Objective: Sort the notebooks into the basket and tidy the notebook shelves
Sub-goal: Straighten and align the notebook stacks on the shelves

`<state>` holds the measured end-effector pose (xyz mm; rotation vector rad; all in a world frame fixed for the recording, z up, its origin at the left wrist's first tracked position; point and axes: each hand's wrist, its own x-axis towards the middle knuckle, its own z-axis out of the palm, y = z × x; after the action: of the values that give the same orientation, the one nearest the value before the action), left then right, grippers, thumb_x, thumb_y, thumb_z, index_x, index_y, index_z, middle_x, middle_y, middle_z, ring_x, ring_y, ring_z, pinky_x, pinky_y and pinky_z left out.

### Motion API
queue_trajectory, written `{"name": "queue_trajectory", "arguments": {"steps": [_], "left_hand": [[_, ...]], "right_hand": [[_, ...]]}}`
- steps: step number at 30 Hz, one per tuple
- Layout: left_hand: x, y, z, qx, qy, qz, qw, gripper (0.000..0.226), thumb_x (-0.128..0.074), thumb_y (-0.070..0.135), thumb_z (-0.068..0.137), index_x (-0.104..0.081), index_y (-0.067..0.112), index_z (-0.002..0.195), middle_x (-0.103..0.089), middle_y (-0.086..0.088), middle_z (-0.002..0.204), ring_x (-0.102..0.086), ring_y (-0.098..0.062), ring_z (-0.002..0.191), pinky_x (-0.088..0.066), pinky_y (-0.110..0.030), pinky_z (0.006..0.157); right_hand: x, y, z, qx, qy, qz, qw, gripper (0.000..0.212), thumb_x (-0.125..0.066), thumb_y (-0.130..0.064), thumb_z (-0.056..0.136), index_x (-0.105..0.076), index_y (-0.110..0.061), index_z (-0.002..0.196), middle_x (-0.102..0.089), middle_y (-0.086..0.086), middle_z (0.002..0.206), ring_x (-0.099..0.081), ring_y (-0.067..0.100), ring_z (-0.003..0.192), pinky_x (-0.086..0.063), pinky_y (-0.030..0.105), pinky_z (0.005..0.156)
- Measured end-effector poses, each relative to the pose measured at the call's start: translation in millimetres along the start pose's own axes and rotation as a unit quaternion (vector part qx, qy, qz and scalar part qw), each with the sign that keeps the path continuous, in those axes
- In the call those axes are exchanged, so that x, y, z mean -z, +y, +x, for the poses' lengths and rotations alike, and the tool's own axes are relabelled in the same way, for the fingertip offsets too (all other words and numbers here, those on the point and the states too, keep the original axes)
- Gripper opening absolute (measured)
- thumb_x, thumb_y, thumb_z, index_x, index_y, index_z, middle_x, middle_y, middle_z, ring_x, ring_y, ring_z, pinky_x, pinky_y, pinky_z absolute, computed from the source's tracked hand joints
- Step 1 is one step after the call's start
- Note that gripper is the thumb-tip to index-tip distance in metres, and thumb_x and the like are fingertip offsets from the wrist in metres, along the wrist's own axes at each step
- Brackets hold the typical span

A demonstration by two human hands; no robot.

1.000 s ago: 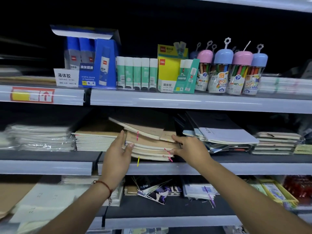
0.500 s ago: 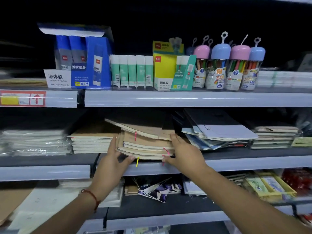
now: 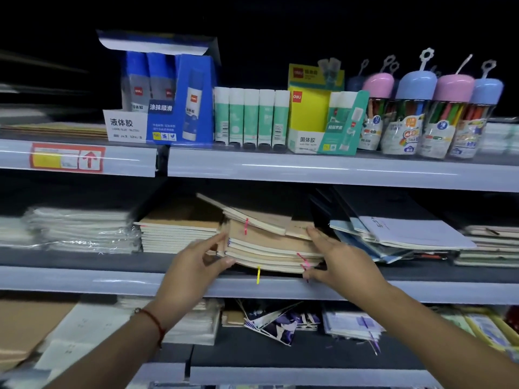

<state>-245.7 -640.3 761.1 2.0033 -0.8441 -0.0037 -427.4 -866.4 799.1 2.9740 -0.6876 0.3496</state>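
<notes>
kraft-brown notebooks (image 3: 269,245) lie in a loose, slanted pile on the middle shelf (image 3: 280,287), and both hands clamp that pile from its two ends. the left hand (image 3: 193,265) grips the left end, thumb up along the side of the covers and fingers curled under the lowest book. the right hand (image 3: 342,262) holds the right end, index finger stretched over the top corner and thumb tucked beneath the bottom edge. between the two hands, a pink ribbon marker (image 3: 246,226) hangs over the upper covers, a yellow ribbon marker (image 3: 258,274) dangles below the pile's front edge, and more pink strands trail just by the right thumb. one tilted notebook (image 3: 244,213) rests askew on top of the gripped pile, its far corner lifted.

just left of the left hand sits a neat stack of tan notebooks (image 3: 179,231), and further left lie plastic-wrapped packs (image 3: 81,228). right of the right hand, dark and blue-covered notebooks (image 3: 393,228) lean in a messy heap. above the grip, the upper shelf carries a blue glue box (image 3: 165,99), green glue sticks (image 3: 251,116), a yellow glue box (image 3: 311,116) and capped marker tubs (image 3: 432,113). below the grip, scattered notebooks (image 3: 275,321) lie on the lower shelf. a red string bracelet (image 3: 154,322) circles the left wrist.
</notes>
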Motion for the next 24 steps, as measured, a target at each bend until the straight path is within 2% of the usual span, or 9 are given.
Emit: {"name": "queue_trajectory", "arguments": {"steps": [2,4,8,10,12,16,20,22,24], "left_hand": [[4,-3,10,-0.028,0.016,0.056,0.998,0.063,-0.079,0.044,0.079,-0.059,0.027,0.137,-0.057,0.019,0.106,-0.061,-0.002,0.085,-0.047,-0.022,0.078],[3,-3,19,-0.044,0.021,0.093,0.994,0.065,-0.077,0.047,0.08,-0.059,0.025,0.138,-0.059,0.012,0.11,-0.059,-0.009,0.09,-0.044,-0.027,0.079],[-8,-5,30,-0.043,0.04,0.15,0.987,0.054,-0.073,0.05,0.083,-0.063,0.029,0.132,-0.059,0.009,0.087,-0.057,-0.017,0.086,-0.039,-0.031,0.069],[-17,-5,34,-0.037,0.058,0.164,0.984,0.047,-0.073,0.05,0.083,-0.067,0.023,0.121,-0.056,0.009,0.08,-0.057,-0.019,0.081,-0.04,-0.032,0.066],[-25,-4,35,-0.023,0.082,0.165,0.983,0.042,-0.072,0.047,0.086,-0.064,0.019,0.116,-0.056,0.01,0.076,-0.054,-0.017,0.075,-0.039,-0.032,0.063],[-32,-3,42,-0.005,0.1,0.144,0.984,0.039,-0.071,0.048,0.087,-0.052,0.022,0.109,-0.057,0.012,0.072,-0.055,-0.017,0.069,-0.038,-0.032,0.059],[-34,-4,43,-0.01,0.105,0.14,0.984,0.039,-0.07,0.048,0.087,-0.038,0.026,0.093,-0.056,0.01,0.069,-0.053,-0.012,0.062,-0.033,-0.029,0.051],[-32,-3,42,-0.013,0.09,0.126,0.988,0.041,-0.072,0.048,0.086,-0.039,0.025,0.092,-0.057,0.008,0.07,-0.055,-0.012,0.063,-0.034,-0.029,0.051],[-28,-2,41,-0.015,0.078,0.113,0.99,0.04,-0.072,0.052,0.084,-0.045,0.024,0.096,-0.058,0.007,0.072,-0.057,-0.011,0.066,-0.038,-0.031,0.055]], "right_hand": [[1,2,2,0.006,0.007,-0.008,1.0,0.095,-0.062,-0.065,0.083,-0.007,-0.038,0.156,-0.026,-0.016,0.16,-0.055,0.017,0.124,-0.049,0.031,0.085],[1,2,6,0.008,0.019,-0.014,1.0,0.09,-0.061,-0.063,0.084,-0.013,-0.035,0.156,-0.034,-0.013,0.157,-0.056,0.018,0.122,-0.048,0.031,0.083],[0,1,12,0.0,0.061,-0.021,0.998,0.075,-0.061,-0.057,0.088,-0.029,-0.03,0.15,-0.058,-0.008,0.137,-0.064,0.021,0.107,-0.052,0.033,0.077],[-3,-1,16,-0.008,0.087,-0.012,0.996,0.065,-0.064,-0.052,0.088,-0.037,-0.03,0.143,-0.065,-0.006,0.122,-0.066,0.022,0.097,-0.052,0.033,0.072],[-8,-2,20,-0.013,0.108,0.006,0.994,0.058,-0.068,-0.048,0.086,-0.043,-0.027,0.134,-0.067,-0.004,0.111,-0.067,0.024,0.089,-0.049,0.033,0.066],[-16,-6,29,-0.028,0.13,0.013,0.991,0.048,-0.068,-0.043,0.087,-0.045,-0.023,0.123,-0.066,-0.002,0.094,-0.065,0.026,0.075,-0.045,0.034,0.057],[-17,-9,29,-0.043,0.134,-0.003,0.99,0.044,-0.067,-0.042,0.089,-0.041,-0.02,0.117,-0.055,-0.004,0.079,-0.058,0.025,0.065,-0.039,0.032,0.051],[-16,-8,29,-0.042,0.129,-0.006,0.991,0.042,-0.064,-0.043,0.091,-0.04,-0.02,0.116,-0.056,-0.004,0.081,-0.056,0.024,0.065,-0.035,0.032,0.052],[-15,-4,27,-0.033,0.121,-0.001,0.992,0.044,-0.06,-0.048,0.092,-0.04,-0.021,0.12,-0.058,-0.005,0.081,-0.06,0.024,0.071,-0.039,0.032,0.054]]}}
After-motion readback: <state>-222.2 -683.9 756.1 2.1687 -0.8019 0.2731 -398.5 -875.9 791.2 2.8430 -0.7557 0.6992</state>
